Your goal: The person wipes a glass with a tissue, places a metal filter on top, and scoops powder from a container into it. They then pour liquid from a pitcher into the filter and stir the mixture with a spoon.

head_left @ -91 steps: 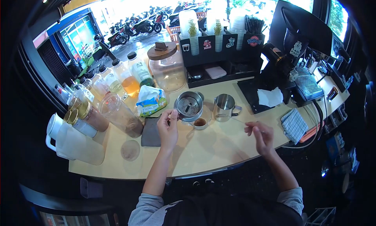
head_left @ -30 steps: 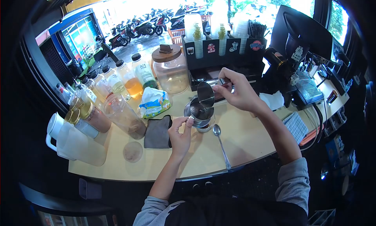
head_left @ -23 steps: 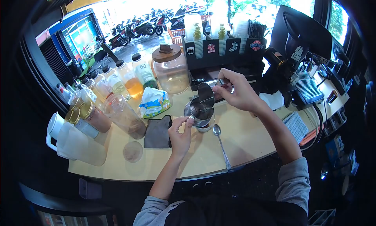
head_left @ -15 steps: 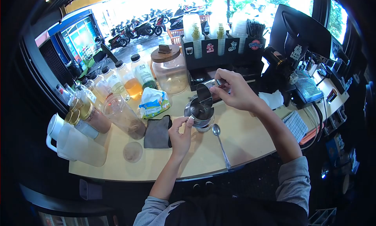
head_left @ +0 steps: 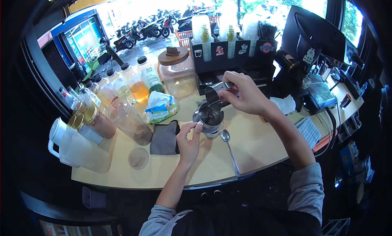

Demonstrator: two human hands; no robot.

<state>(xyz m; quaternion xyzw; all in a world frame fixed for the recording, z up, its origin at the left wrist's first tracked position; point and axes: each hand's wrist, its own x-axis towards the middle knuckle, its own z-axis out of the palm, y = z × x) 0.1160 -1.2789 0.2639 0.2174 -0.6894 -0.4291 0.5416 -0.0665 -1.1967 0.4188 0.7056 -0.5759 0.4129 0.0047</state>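
Close to the front of the counter [head_left: 261, 138] stands a round, shiny metal cup [head_left: 210, 117] with dark contents. My left hand [head_left: 189, 144] pinches a small shiny part at its near-left edge. Above it, my right hand [head_left: 244, 93] grips the handle of a small metal pitcher [head_left: 212, 98], which is tilted with its mouth over the cup. Whether liquid is flowing cannot be made out. A long-handled spoon [head_left: 230, 152] lies just right of the cup. Left of it are a folded grey cloth [head_left: 164, 138] and a pack of wipes [head_left: 161, 107].
A large jar [head_left: 176, 76] with a wooden lid stands behind, beside a black cup holder [head_left: 234, 52]. Bottles, canisters and a white pitcher [head_left: 77, 148] line the left side. A round lid [head_left: 138, 158] lies in front. At right are a checked cloth [head_left: 307, 131] and a coffee machine [head_left: 322, 89].
The pitcher in my right hand has tipped slightly further over the cup. My left hand stays almost in place.
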